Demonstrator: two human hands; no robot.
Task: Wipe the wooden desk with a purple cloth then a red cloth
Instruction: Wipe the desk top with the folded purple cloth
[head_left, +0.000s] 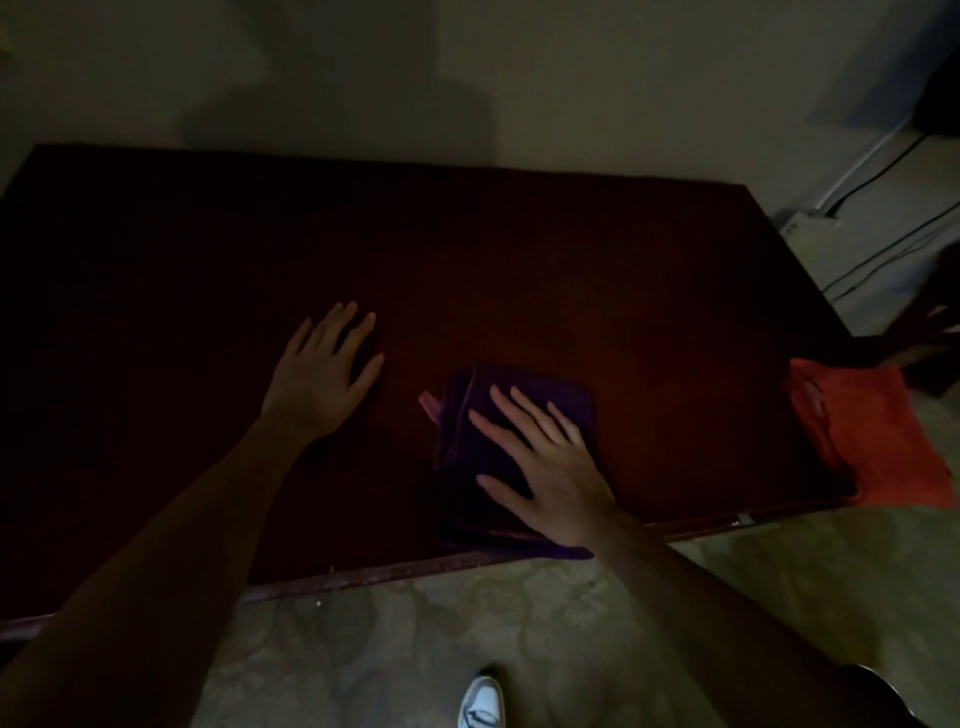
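Observation:
The dark wooden desk (519, 270) fills the middle of the dim view. A folded purple cloth (467, 467) lies near its front edge. My right hand (540, 462) presses flat on top of that cloth with the fingers spread. To the left, my left hand (322, 374) rests palm down on the bare wood, fingers apart, holding nothing. A red cloth (872, 431) lies at the desk's right end, partly hanging over the corner, apart from both hands.
A pale wall stands behind the desk. Cables (883, 244) and a white power strip (802, 223) lie on the floor at the right. A dark chair part (930, 332) sits beyond the red cloth. My white shoe (483, 701) is on the carpet below.

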